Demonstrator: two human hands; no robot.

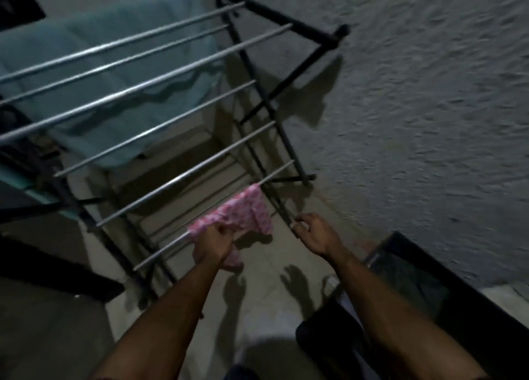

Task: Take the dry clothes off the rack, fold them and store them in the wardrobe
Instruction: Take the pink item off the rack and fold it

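A drying rack (177,64) with silver rods and a black frame fills the left and middle of the head view. A small pink patterned garment (249,210) hangs over the rod closest to me. My left hand (211,245) grips the garment's lower left part at that rod. My right hand (313,230) is to the right of the garment, fingers curled around the rack's black side bar. A light blue towel (94,50) is draped over the far rods at the upper left.
A rough white wall (429,93) runs along the right. A dark box-like object (415,293) stands at the lower right by my right forearm. Dark furniture (43,265) sits at the lower left. Pale floor (257,308) lies below the rack between them.
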